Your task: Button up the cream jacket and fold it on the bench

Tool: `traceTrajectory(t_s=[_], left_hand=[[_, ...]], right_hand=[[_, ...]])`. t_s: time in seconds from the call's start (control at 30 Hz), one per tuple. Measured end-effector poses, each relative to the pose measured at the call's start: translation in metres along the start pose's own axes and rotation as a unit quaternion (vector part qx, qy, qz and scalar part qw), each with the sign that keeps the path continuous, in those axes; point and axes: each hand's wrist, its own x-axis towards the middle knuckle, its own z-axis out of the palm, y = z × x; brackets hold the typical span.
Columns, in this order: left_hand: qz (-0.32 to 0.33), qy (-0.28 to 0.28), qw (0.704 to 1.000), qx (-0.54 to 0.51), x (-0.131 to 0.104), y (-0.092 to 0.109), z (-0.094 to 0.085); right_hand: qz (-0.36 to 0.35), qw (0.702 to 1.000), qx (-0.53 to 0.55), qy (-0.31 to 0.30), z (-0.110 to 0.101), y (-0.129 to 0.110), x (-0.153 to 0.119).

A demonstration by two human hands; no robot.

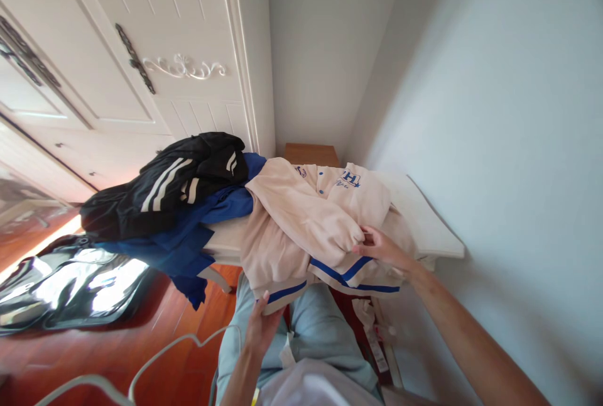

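White table [438, 224] against pale wall [494, 110], wardrobe [141, 48] alongside, wooden floor [141, 343]

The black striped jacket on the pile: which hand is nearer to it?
Left. The left hand grips the cream jacket's hem below and right of the black striped jacket. The right hand holds the cream jacket farther right, near the wall.
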Motion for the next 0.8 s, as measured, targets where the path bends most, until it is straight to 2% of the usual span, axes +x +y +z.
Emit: traceTrajectory(t_s=[0.13, 0.23, 0.37, 0.5, 0.57, 0.7, 0.77, 0.8], left_hand=[[-0.014, -0.006, 0.999, -0.031, -0.001, -0.006, -0.002], [-0.02, 0.006, 0.998, -0.061, -0.006, -0.001, -0.004], [-0.01, 0.04, 0.993, -0.109, -0.012, 0.001, -0.006], [-0.033, 0.029, 0.992, -0.118, -0.013, -0.003, -0.011], [-0.045, 0.016, 0.991, -0.129, -0.011, -0.006, -0.011], [-0.05, -0.036, 0.984, -0.166, -0.002, -0.018, -0.004], [-0.052, -0.034, 0.984, -0.166, 0.003, -0.024, 0.005], [-0.048, -0.029, 0.986, -0.155, 0.004, -0.025, 0.01]], right_hand=[[-0.019, 0.996, 0.081, -0.036, 0.009, -0.006, -0.011], [-0.027, 0.993, 0.117, -0.016, 0.019, -0.006, -0.004], [-0.088, 0.99, 0.013, 0.113, 0.023, 0.014, -0.002], [-0.175, 0.943, -0.064, 0.276, 0.013, 0.048, -0.034], [-0.154, 0.925, -0.052, 0.343, 0.009, 0.072, -0.056], [-0.015, 0.888, 0.034, 0.459, 0.013, 0.131, -0.081], [0.036, 0.874, 0.098, 0.475, 0.018, 0.151, -0.08], [0.046, 0.876, 0.133, 0.462, 0.02, 0.156, -0.076]])
